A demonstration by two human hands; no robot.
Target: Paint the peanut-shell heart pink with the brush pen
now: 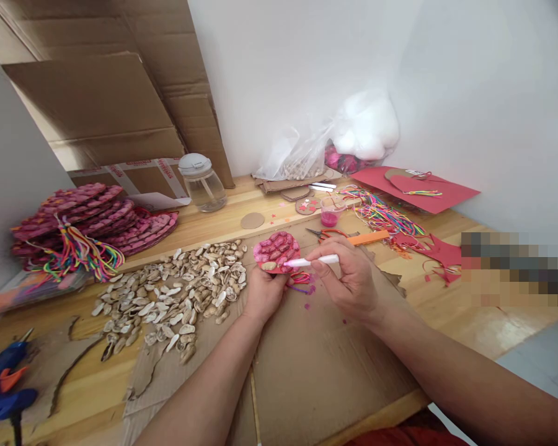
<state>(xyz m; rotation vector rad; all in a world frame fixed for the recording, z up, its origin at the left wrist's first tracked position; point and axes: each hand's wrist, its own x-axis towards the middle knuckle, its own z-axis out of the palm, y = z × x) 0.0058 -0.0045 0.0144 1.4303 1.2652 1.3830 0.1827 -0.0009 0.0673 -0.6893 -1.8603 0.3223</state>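
Between the fingers of my left hand (264,296) is a small round disc (278,248) covered with peanut shells. Most of its shells are pink or red; one at the lower left is still tan. My right hand (351,275) grips a white marker (314,261), and its pink tip touches the disc's lower right shells. Coloured cords (300,278) trail from below the disc. Under both hands lies a cardboard sheet (325,365) with pink and purple spots. A heap of peanut shells (181,285) spreads to the left of my left hand.
Pink shell-covered discs (93,217) with tassels are stacked at left, near a blue glue gun (4,378). Behind stand a water bottle (203,186) and a cup of pink liquid (329,218). Pliers (325,234), colourful cords (381,210) and red paper (428,189) lie right.
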